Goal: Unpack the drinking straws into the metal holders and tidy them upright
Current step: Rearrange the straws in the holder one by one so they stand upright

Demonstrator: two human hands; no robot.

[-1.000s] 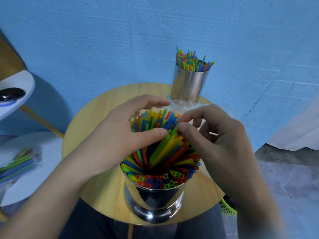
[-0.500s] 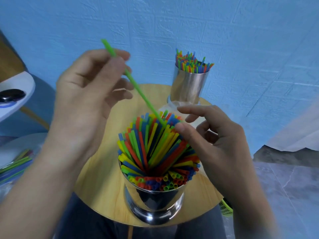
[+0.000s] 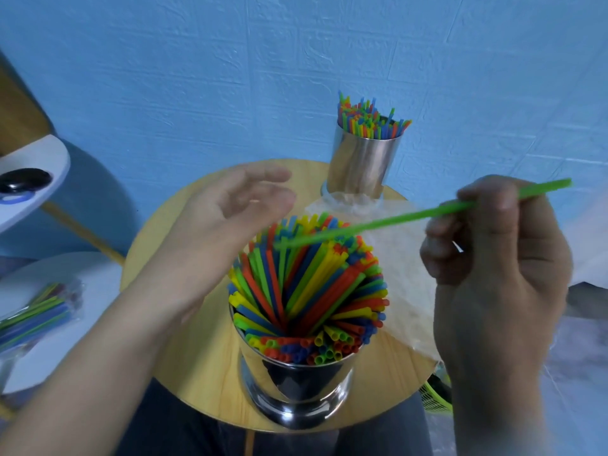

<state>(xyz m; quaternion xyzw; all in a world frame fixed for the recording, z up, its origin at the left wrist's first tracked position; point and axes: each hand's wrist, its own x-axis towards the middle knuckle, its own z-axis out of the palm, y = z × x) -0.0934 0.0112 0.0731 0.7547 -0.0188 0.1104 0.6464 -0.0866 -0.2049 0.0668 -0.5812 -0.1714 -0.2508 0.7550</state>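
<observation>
**One green straw in your right hand, over the near holder**

Your right hand [image 3: 493, 264] pinches a single green straw [image 3: 378, 225] between thumb and curled fingers. The straw lies almost level, sloping down toward 8 o'clock. Its free tip sits over the top of the bundle of coloured straws [image 3: 306, 284], and I cannot tell whether it touches them. Its other end pokes out past your knuckles toward 2 o'clock.

That bundle fills the near metal holder [image 3: 296, 383], which stands upright at 6 o'clock on the round wooden counter [image 3: 204, 363], close to the edge. The straws fan outward and lean in many directions rather than standing straight.

Your left hand [image 3: 227, 215] hovers at 10 o'clock from the near holder, its fingers spread and relaxed and holding nothing. It is blurred.

At 12 o'clock on the counter stands the far metal holder [image 3: 362, 162], upright, with thinner mixed-colour straws [image 3: 368, 118] sticking out of it. A crumpled clear plastic wrapper [image 3: 408, 284] lies on the counter from the foot of the far holder round to 3 o'clock.

Off the counter at 9 o'clock, a sealed pack of straws [image 3: 36, 315] lies on a low white table [image 3: 88, 274]. Above it, a white shelf [image 3: 39, 156] carries a black object [image 3: 24, 182]. A green basket [image 3: 436, 398] shows at 4 o'clock below the counter's rim.
</observation>
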